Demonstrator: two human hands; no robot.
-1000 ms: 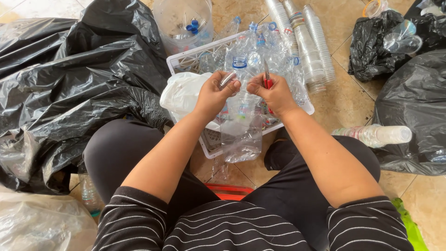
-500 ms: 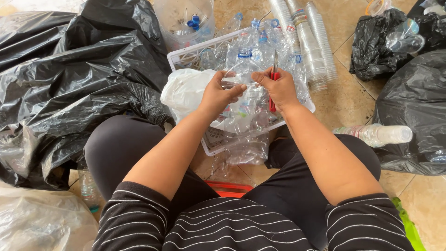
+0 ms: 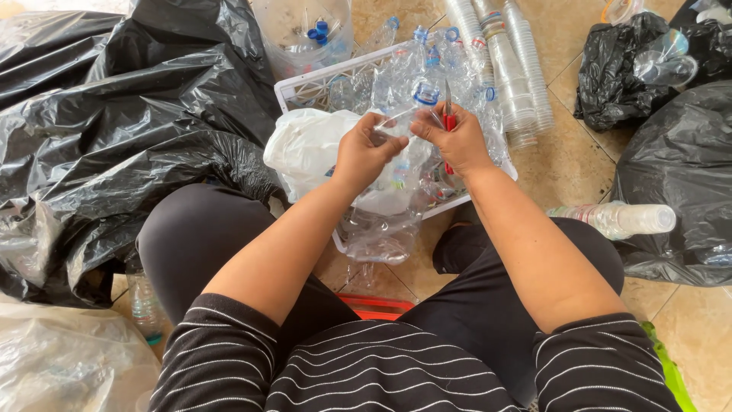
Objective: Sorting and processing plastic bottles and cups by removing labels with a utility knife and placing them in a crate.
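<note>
clear bottle [image 3: 614, 219] | right floor | pale label band, perhaps

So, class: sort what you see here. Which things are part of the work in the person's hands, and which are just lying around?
In use:
left hand
right hand
clear plastic bottle, held by both hands
red-handled cutter, in the right hand
white crate of bottles, under the hands

Lying about:
black bags
stacked clear cups
bottle on the floor
white bag

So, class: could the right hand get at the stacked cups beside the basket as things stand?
Probably not at once: the right hand holds a red-handled cutter and the bottle, though the cups lie unobstructed nearby.
</note>
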